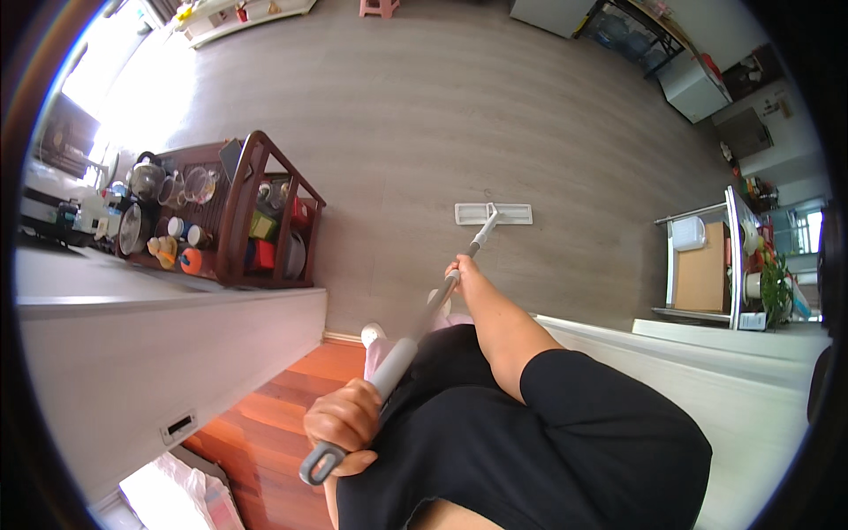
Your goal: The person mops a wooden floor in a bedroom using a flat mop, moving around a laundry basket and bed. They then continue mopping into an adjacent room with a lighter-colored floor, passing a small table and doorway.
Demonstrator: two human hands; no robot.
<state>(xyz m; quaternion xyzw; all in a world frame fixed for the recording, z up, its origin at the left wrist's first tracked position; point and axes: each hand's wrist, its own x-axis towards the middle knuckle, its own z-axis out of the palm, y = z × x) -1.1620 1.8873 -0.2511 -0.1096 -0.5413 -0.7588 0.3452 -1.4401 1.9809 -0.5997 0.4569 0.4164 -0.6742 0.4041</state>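
A flat mop's grey and white pole (434,311) runs up and away from my body. My left hand (343,424) is closed around the light grey grip near its end, just above the grey hanging loop. Farther along, my right hand (460,268) wraps the pole at a white collar. The white rectangular mop head (493,214) lies on the grey wood-look floor (397,132), joined to the pole by a hinged fork. Whatever pad is beneath it is hidden.
To the left stands a dark red cart (238,212) with jars, cups and a kettle. A metal shelf rack (731,265) with a cardboard box is at right. A white door panel (165,371) and reddish wood floor (285,430) lie at lower left. A pink stool (379,6) stands far ahead.
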